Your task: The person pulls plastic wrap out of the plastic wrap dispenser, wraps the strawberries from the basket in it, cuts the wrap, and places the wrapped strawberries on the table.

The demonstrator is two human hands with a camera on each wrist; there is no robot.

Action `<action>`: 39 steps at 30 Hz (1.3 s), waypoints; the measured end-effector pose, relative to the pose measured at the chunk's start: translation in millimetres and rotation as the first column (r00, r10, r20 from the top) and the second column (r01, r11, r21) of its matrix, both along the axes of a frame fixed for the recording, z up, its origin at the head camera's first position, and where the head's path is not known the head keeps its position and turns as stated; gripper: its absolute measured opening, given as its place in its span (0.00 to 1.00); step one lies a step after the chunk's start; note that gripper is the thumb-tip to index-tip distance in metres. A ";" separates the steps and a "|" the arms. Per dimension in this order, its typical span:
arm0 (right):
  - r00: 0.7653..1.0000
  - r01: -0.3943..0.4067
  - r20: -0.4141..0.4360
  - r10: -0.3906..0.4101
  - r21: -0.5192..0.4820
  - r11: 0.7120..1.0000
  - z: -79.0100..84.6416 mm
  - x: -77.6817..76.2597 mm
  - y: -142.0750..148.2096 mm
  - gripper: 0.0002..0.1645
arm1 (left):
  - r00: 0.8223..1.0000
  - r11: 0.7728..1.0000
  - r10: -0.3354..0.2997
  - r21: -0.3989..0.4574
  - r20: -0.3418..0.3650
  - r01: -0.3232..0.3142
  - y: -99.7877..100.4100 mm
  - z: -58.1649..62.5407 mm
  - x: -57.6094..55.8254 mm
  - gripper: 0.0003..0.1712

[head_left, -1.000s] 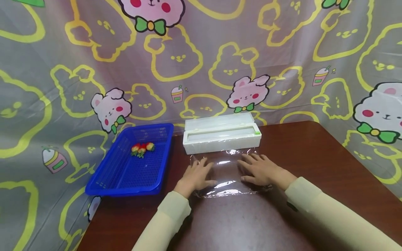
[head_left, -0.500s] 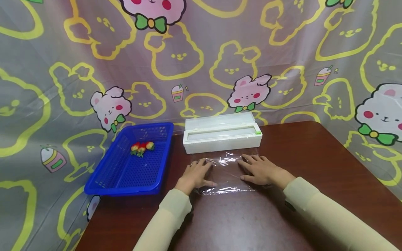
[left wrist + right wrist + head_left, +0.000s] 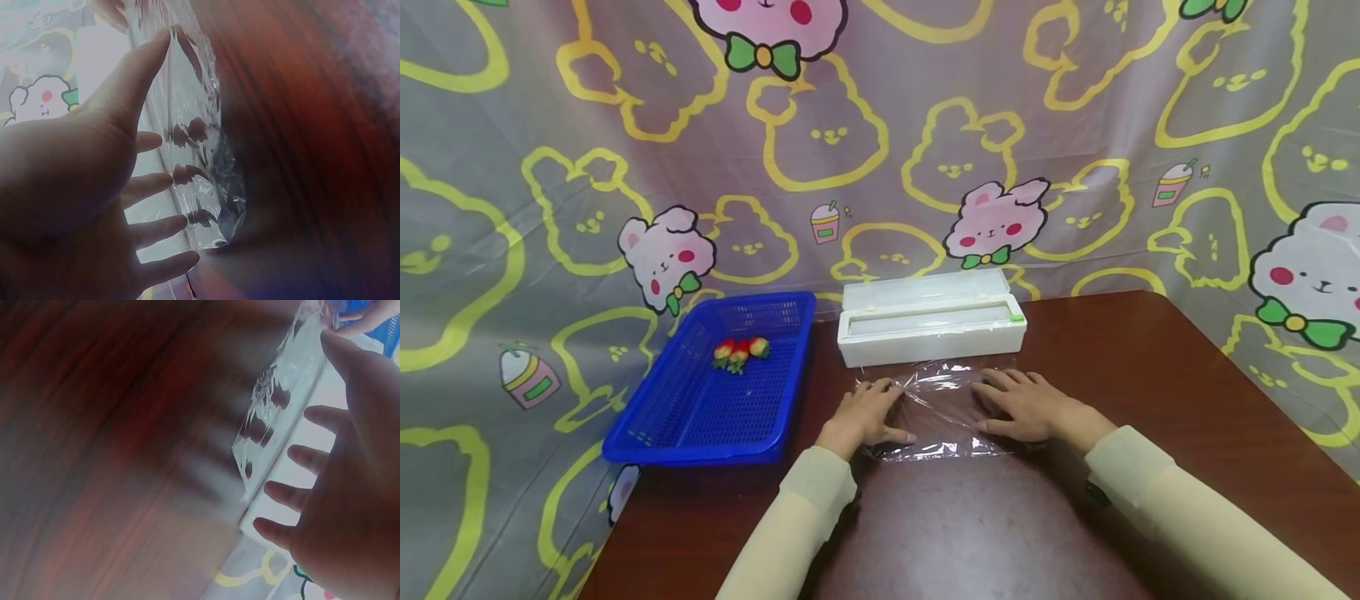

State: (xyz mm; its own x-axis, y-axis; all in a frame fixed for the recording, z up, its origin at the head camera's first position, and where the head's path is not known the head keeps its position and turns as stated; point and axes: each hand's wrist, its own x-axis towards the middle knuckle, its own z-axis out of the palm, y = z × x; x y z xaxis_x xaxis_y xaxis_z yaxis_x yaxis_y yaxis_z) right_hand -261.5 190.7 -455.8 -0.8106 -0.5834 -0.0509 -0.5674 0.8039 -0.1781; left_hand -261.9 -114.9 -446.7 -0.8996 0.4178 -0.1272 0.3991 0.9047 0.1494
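A sheet of clear cling film [image 3: 951, 421] lies over the table in front of a white cling film dispenser box [image 3: 934, 343], whose lid stands up at the back. My left hand [image 3: 862, 417] presses on the film's left side with fingers spread. On the right side, my right hand [image 3: 1028, 407] rests with its fingers spread and fairly straight. Creases run across the film between the two hands. In the left wrist view, the thumb and fingertips of the left hand [image 3: 94, 169] lie along the shiny film [image 3: 190, 150]. The right wrist view has the right hand [image 3: 350, 475] beside the film [image 3: 265, 422].
Left of the box stands a blue plastic basket [image 3: 730, 425] with several strawberries [image 3: 741, 353] in it. The brown wooden table [image 3: 1150, 367] backs onto a patterned curtain [image 3: 880, 125]. A small green tab [image 3: 1017, 317] sits at the box's right end.
The film's near edge has drawn in slightly toward the box, and creases have formed from the left fingertips across the sheet. Both hands stay almost in place.
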 end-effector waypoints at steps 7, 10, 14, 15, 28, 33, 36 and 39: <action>0.999 -0.003 0.046 0.002 0.021 1.000 -1.2 1.1 3.6 0.47 | 1.000 1.000 0.013 -0.006 0.016 -0.013 -2.6 -1.4 0.0 0.53; 0.998 -0.002 0.059 0.000 0.033 0.999 -3.7 1.0 4.2 0.47 | 1.000 1.000 0.010 -0.004 0.020 -0.010 -3.3 -2.1 0.3 0.53; 0.999 -0.002 0.049 0.000 0.033 0.999 -5.4 1.2 4.5 0.47 | 1.000 1.000 0.003 -0.010 0.006 -0.003 -3.7 -1.4 0.9 0.53; 0.999 -0.002 0.044 0.001 0.032 0.999 -5.7 1.4 4.8 0.46 | 1.000 1.000 -0.004 -0.010 -0.004 0.004 -3.5 -0.6 1.3 0.53; 1.000 0.001 -0.002 -0.001 0.022 1.000 -8.8 1.0 9.3 0.47 | 0.971 0.991 -0.127 0.016 -0.203 0.133 -6.9 106.5 17.8 0.44; 1.000 0.000 -0.008 0.000 0.013 1.000 -8.9 1.2 10.0 0.47 | 0.967 0.995 -0.044 0.071 -0.250 0.063 -44.2 152.4 -4.0 0.35; 1.000 0.000 -0.011 0.000 0.007 1.000 -9.9 2.0 9.9 0.46 | 0.970 0.991 0.032 0.132 -0.241 0.001 -75.3 162.7 -29.8 0.29; 1.000 -0.008 -0.013 0.008 0.002 1.000 -12.6 2.8 8.9 0.46 | 0.968 0.982 0.122 0.170 -0.218 -0.085 -110.2 164.7 -56.0 0.25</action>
